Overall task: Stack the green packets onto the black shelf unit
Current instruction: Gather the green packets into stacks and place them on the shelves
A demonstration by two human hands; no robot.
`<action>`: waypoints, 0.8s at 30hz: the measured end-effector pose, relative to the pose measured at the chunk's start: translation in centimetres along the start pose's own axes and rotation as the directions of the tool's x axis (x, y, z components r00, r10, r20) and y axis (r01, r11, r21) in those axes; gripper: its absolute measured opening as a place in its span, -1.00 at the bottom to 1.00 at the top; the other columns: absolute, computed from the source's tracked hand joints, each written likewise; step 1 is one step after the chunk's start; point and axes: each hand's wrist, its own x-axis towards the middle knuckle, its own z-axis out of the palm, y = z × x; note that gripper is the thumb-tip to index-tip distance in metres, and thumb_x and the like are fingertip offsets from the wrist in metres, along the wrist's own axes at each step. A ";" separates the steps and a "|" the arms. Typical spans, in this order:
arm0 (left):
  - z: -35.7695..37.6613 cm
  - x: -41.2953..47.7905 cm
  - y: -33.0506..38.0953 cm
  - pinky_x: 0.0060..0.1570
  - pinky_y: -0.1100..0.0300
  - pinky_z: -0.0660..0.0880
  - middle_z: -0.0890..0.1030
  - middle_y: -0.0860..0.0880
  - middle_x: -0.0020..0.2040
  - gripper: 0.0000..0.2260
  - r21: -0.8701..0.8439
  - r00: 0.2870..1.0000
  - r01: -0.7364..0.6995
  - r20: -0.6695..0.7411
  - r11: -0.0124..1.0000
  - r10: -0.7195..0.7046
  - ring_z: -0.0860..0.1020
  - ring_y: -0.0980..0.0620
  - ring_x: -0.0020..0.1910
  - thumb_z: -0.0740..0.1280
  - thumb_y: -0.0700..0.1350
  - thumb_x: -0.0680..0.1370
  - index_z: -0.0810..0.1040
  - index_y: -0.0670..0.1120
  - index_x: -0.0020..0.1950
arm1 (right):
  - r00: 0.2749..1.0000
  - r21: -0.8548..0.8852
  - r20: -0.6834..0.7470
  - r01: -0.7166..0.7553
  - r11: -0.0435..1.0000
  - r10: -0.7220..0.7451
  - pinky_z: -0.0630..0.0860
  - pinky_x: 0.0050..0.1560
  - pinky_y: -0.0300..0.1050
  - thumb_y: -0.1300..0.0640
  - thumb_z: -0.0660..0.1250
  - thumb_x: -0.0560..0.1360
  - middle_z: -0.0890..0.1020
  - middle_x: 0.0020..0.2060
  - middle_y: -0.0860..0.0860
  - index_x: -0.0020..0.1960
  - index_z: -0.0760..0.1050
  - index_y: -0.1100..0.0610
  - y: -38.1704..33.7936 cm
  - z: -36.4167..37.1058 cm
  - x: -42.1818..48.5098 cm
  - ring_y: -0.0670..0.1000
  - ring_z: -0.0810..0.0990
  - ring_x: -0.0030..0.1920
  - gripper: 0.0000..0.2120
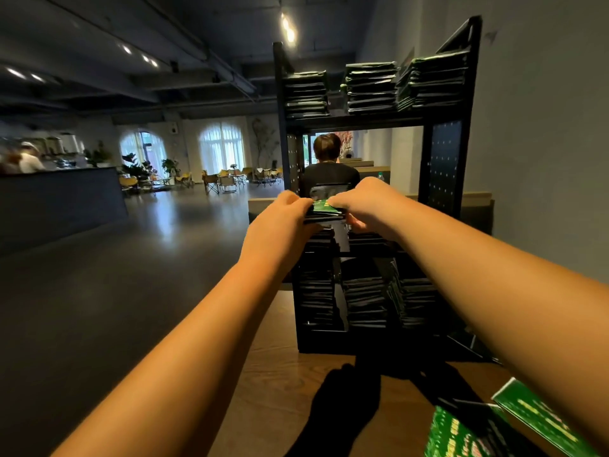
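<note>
seated person (pixel 330 166) (behind shelf unit (pixel 445 166)), wooden table (pixel 273 364)

Glossy, film-like green packets (pixel 324 206) are catching light between the left hand (pixel 280 222) and right hand (pixel 369 206); beyond them, the shelf unit (pixel 445 166) is showing matt black perforated metal, while below, the desk (pixel 273 374) is showing smooth grained wood.

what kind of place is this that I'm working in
Likely a café or café-style shop: a long service counter on the left, clusters of folding chairs by tall arched windows, and a black shelf unit stacked with green packets.
</note>
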 end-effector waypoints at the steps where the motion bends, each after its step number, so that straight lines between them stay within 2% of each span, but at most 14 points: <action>1: 0.2 0.5 -0.4 -0.19 -0.02 0.53 0.53 -0.05 0.25 -0.66 0.108 1.000 -0.018 -0.008 0.994 0.019 0.58 -0.13 0.10 0.48 0.12 0.63 0.62 0.01 0.34 | 1.000 0.009 0.013 0.001 1.000 -0.001 0.54 -0.16 0.01 0.13 0.47 0.52 0.60 -0.21 0.17 0.02 0.68 0.31 -0.2 0.1 0.8 0.09 0.60 -0.21 -0.78; 4: 0.5 1.8 -1.0 -0.33 0.03 0.41 0.43 -0.07 0.18 -0.67 0.297 0.997 -0.076 0.014 0.952 0.075 0.54 -0.14 0.05 0.47 0.14 0.63 0.60 -0.06 0.24 | 0.999 -0.020 0.039 -0.015 1.000 0.016 0.55 -0.20 -0.04 0.26 0.41 0.54 0.61 -0.20 0.19 0.03 0.66 0.37 -0.4 0.5 2.6 0.09 0.61 -0.20 -0.83; 6: 0.7 2.4 -1.1 -0.38 0.02 0.43 0.45 -0.09 0.19 -0.68 0.339 0.992 -0.125 0.052 0.932 0.114 0.55 -0.14 0.02 0.47 0.05 0.65 0.55 -0.06 0.31 | 0.998 -0.045 0.052 -0.033 0.998 0.036 0.51 -0.24 -0.07 0.30 0.36 0.58 0.55 -0.20 0.19 -0.01 0.59 0.30 -0.6 0.8 3.5 0.09 0.56 -0.21 -0.94; 9: 1.1 2.6 -1.6 -0.45 0.07 0.37 0.52 -0.05 0.16 -0.60 0.325 0.989 -0.149 0.054 0.934 0.139 0.60 -0.12 -0.09 0.49 -0.10 0.63 0.45 0.03 0.43 | 0.997 -0.117 0.063 -0.042 0.992 0.050 0.54 -0.16 -0.03 0.26 0.36 0.63 0.57 -0.17 0.19 -0.01 0.57 0.26 -0.6 1.3 4.7 0.12 0.56 -0.18 -0.93; 11: 1.2 2.5 -1.9 -0.48 0.11 0.26 0.55 -0.02 0.11 -0.66 0.288 0.993 -0.116 0.041 0.951 0.109 0.60 -0.12 -0.15 0.47 -0.11 0.64 0.47 0.05 0.36 | 0.997 -0.165 0.065 -0.037 0.986 0.048 0.58 -0.10 -0.03 0.20 0.36 0.66 0.60 -0.17 0.17 -0.04 0.56 0.24 -0.6 1.6 5.2 0.11 0.60 -0.19 -0.87; 13: 1.1 2.5 -2.0 -0.45 0.12 0.20 0.56 -0.01 0.12 -0.77 0.281 0.995 -0.096 0.031 0.955 0.091 0.61 -0.13 -0.13 0.45 -0.06 0.66 0.52 0.04 0.28 | 0.998 -0.252 0.067 0.011 0.968 0.006 0.57 -0.21 -0.09 0.14 0.37 0.65 0.61 -0.24 0.12 -0.08 0.57 0.21 -0.6 1.8 5.8 0.07 0.59 -0.29 -0.82; 16: 1.1 2.4 -2.3 -0.37 0.08 0.28 0.56 0.02 0.19 -0.79 0.282 0.995 -0.098 0.026 0.954 0.095 0.63 -0.10 -0.03 0.41 0.02 0.69 0.57 0.05 0.31 | 0.995 -0.375 0.088 0.075 0.924 -0.045 0.50 -0.32 -0.13 0.06 0.37 0.65 0.58 -0.30 0.08 -0.12 0.58 0.20 -0.8 2.1 6.4 0.03 0.55 -0.35 -0.76; 19: 1.5 2.2 -2.5 -0.34 0.10 0.30 0.56 0.05 0.24 -0.77 0.276 0.994 -0.109 0.028 0.955 0.105 0.65 -0.07 0.02 0.38 0.06 0.71 0.61 0.08 0.35 | 0.993 -0.505 0.105 0.094 0.858 -0.047 0.49 -0.17 -0.09 -0.07 0.33 0.67 0.61 -0.17 0.09 -0.09 0.59 0.18 -1.2 2.0 6.5 0.05 0.57 -0.21 -0.66; 21: 1.6 2.1 -2.6 -0.32 0.11 0.31 0.56 0.06 0.29 -0.75 0.270 0.994 -0.111 0.031 0.957 0.106 0.66 -0.05 0.04 0.37 0.07 0.72 0.62 0.09 0.38 | 0.995 -0.529 0.100 0.070 0.846 -0.020 0.48 0.00 -0.04 -0.15 0.29 0.70 0.61 -0.03 0.11 0.09 0.59 0.22 -1.4 1.9 6.6 0.10 0.58 -0.01 -0.59; 24: 1.7 1.9 -2.7 -0.30 0.07 0.45 0.55 0.06 0.35 -0.70 0.226 0.995 -0.095 0.034 0.970 0.090 0.67 -0.09 0.06 0.37 0.05 0.72 0.57 0.10 0.46 | 0.997 -0.528 0.071 0.031 0.849 0.008 0.45 0.04 -0.03 -0.06 0.21 0.75 0.58 0.04 0.14 0.25 0.55 0.25 -1.6 1.4 6.4 0.13 0.54 0.07 -0.62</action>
